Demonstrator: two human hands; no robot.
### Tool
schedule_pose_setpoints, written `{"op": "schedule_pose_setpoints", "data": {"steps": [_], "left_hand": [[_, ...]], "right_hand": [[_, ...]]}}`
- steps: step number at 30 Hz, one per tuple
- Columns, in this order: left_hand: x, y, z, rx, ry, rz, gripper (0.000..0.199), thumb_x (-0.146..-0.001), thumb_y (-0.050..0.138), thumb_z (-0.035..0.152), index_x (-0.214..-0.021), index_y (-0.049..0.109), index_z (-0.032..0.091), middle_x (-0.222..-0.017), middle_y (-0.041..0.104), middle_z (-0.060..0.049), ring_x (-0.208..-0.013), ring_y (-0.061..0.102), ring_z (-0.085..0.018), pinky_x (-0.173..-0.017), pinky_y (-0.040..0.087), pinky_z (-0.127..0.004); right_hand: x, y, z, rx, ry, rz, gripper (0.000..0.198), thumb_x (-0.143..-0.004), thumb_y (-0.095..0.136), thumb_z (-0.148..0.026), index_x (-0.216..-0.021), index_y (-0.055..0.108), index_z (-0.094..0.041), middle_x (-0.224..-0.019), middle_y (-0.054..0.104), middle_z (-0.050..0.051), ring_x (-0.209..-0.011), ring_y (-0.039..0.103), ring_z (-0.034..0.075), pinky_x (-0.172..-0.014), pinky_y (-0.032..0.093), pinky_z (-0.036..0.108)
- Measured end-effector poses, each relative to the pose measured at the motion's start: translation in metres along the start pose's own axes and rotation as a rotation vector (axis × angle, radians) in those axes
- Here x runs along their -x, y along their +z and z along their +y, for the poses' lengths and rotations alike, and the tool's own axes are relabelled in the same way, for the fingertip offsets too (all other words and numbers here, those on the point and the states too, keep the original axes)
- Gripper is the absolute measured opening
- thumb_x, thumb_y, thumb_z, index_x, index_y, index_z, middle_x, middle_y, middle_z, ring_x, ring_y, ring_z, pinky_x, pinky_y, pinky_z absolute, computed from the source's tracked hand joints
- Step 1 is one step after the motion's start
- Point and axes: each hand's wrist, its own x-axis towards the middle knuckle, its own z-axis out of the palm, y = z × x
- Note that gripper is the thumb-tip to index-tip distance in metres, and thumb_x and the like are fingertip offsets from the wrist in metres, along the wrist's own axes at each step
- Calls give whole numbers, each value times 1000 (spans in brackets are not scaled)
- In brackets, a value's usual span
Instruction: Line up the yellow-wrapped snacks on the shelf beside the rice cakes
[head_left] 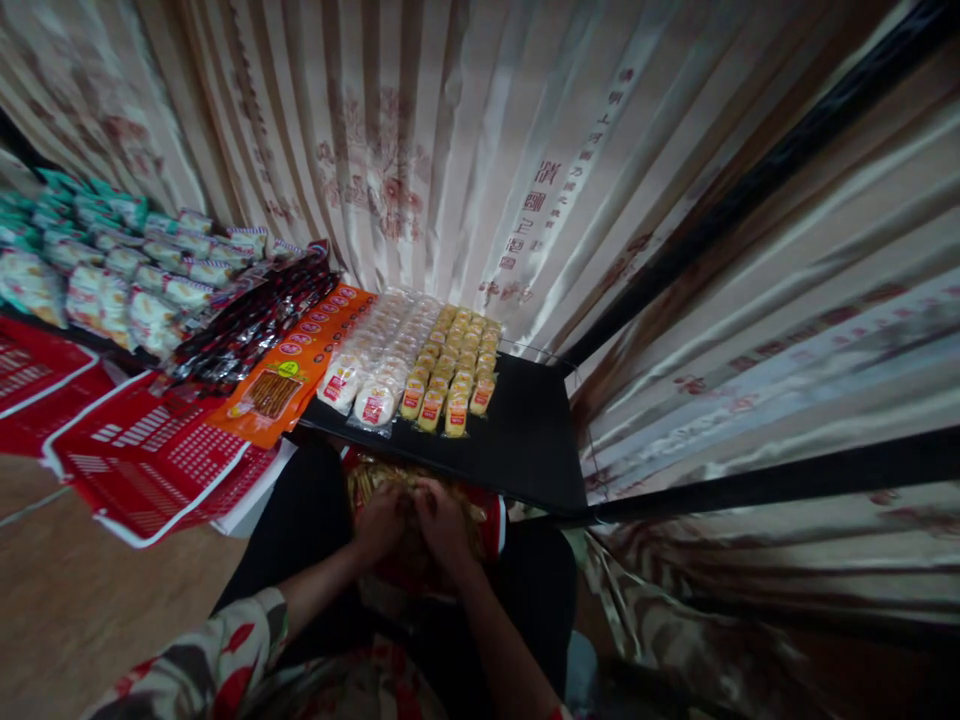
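Note:
My left hand (pixel 381 524) and my right hand (pixel 444 520) meet low in the middle, both closed on a large red bag (pixel 491 525) with yellow snack contents showing at its top. The bag rests on my lap, just below the front edge of a black shelf (pixel 525 440). On that shelf stand rows of small yellow snack packs (pixel 454 365) and, to their left, rows of clear-wrapped white packs (pixel 379 360).
Orange packs (pixel 300 365), dark red-black packs (pixel 251 325) and white-green packs (pixel 112 270) line the shelf further left. Red plastic baskets (pixel 150 455) lie on the wooden floor at the left. Patterned beige curtains (pixel 450 150) hang behind and to the right.

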Motion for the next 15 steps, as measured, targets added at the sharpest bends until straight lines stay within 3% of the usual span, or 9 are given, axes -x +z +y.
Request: {"op": "schedule_pose_setpoints", "data": {"steps": [3, 6, 10, 15], "left_hand": [[-4, 1, -21, -66, -141, 52, 22, -79, 43, 13, -93, 60, 15, -107, 58, -12, -103, 54, -22, -91, 40, -34], [-6, 3, -32, -79, -203, 91, 28, -77, 43, 10, -100, 59, 12, -116, 54, -17, -113, 48, -27, -95, 37, -39], [-8, 10, -37, -58, -247, 110, 39, -74, 40, 3, -108, 57, 9, -121, 53, -18, -118, 45, -27, -99, 33, -39], [-13, 15, -40, 15, -251, 124, 38, -79, 34, 6, -109, 56, 11, -119, 56, -13, -117, 48, -21, -102, 34, -33]], "right_hand": [[0, 32, 7, 103, 12, -194, 31, -80, 41, -17, -101, 64, -17, -104, 68, 8, -97, 62, 19, -90, 43, 32], [0, 56, 12, 123, 51, -300, 41, -75, 41, -8, -108, 61, -19, -110, 66, 7, -104, 59, 19, -95, 40, 34], [-2, 74, 14, 115, 101, -337, 41, -76, 40, -8, -107, 62, -21, -113, 64, 7, -108, 57, 19, -97, 37, 36], [-12, 86, 20, 136, 125, -296, 37, -79, 38, -8, -98, 66, -23, -100, 69, 7, -99, 61, 20, -92, 42, 35]]}}
